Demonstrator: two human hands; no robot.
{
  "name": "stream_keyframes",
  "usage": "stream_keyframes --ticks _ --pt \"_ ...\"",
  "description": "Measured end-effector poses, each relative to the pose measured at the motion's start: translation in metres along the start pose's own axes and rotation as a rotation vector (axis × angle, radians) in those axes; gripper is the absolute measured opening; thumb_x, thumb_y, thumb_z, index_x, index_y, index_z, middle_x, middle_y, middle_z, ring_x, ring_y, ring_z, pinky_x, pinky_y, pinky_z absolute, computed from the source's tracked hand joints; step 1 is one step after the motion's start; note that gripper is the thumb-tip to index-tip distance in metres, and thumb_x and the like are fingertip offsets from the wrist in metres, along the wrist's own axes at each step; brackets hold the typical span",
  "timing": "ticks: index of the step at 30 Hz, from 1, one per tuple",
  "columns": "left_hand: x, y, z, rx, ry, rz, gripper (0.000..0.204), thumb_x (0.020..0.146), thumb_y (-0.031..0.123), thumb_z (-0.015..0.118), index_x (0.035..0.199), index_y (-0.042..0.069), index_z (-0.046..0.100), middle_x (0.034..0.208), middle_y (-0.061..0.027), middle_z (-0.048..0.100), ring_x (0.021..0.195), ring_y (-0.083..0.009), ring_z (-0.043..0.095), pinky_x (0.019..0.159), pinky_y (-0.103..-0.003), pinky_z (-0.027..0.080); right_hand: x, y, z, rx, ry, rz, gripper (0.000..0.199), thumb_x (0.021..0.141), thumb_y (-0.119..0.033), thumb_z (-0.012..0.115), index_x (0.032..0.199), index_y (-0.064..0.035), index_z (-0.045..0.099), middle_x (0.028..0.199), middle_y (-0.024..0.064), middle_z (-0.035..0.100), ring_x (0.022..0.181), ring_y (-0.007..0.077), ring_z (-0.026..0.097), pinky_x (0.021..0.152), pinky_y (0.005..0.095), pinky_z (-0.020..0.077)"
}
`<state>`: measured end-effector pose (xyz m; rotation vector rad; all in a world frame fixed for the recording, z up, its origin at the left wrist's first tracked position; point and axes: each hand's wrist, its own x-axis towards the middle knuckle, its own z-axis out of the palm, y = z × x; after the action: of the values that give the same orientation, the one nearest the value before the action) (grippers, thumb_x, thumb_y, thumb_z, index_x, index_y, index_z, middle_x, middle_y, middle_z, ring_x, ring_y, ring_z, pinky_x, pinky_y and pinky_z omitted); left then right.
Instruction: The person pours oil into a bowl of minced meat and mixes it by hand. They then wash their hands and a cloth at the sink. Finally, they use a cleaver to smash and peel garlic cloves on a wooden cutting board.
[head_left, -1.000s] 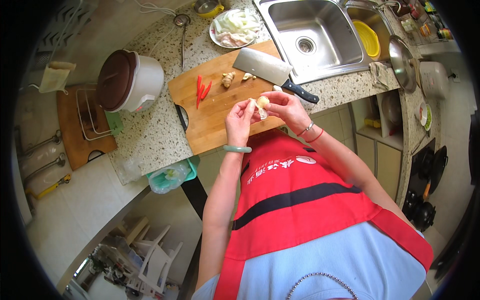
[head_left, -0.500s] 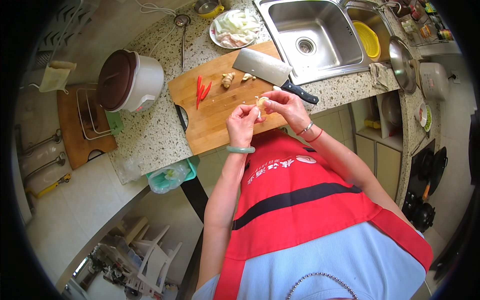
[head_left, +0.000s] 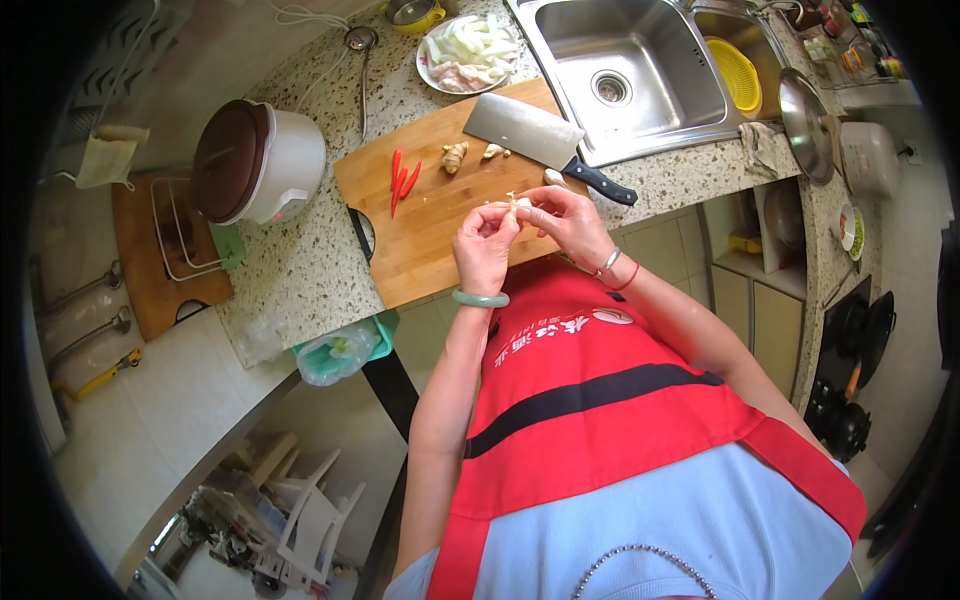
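Note:
Over the near edge of a wooden cutting board, my two hands meet with fingertips pinched on a small pale garlic clove. My left hand is closed on its left side, and my right hand pinches it from the right; the fingers hide much of the clove. Another whitish clove lies just beyond my right hand. Farther back on the board are red chilies, a piece of ginger and small pale pieces. A cleaver lies across the board's right side, its black handle overhanging the counter.
Behind the board stands a plate of pale strips and pinkish meat. A steel sink is at the back right. To the left are a rice cooker and a ladle. A green bin hangs below the counter edge.
My fingers have shifted on the garlic clove, and my right hand has turned and drawn slightly closer to the left. The things on the board stay as they were.

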<state>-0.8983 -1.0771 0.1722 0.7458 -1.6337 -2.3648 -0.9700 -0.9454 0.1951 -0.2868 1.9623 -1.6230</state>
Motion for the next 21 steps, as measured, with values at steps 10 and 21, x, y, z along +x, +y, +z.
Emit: stream_keyframes --ticks 10,21 --pt "0.001 0.012 -0.003 -0.146 -0.020 -0.120 0.005 0.088 0.000 0.060 0.092 -0.002 0.058 0.095 -0.0134 0.067 0.081 -0.0161 0.066 0.077 -0.028 0.056 0.005 0.007 -0.006 0.602 -0.127 0.258 0.038 0.091 -0.014 0.061 0.123 0.0059 0.052 0.106 0.0119 0.065 0.090 0.0156 0.065 0.077 0.0257 0.0534" --pt "0.002 0.026 -0.011 -0.392 -0.104 -0.228 0.016 0.092 0.009 0.057 0.103 0.003 0.048 0.101 -0.0166 0.064 0.081 -0.0190 0.066 0.077 -0.035 0.058 0.005 0.005 -0.010 0.653 -0.148 0.211 0.036 0.091 -0.016 0.063 0.120 0.0013 0.053 0.110 0.0096 0.064 0.093 0.0135 0.063 0.080 0.0248 0.0514"
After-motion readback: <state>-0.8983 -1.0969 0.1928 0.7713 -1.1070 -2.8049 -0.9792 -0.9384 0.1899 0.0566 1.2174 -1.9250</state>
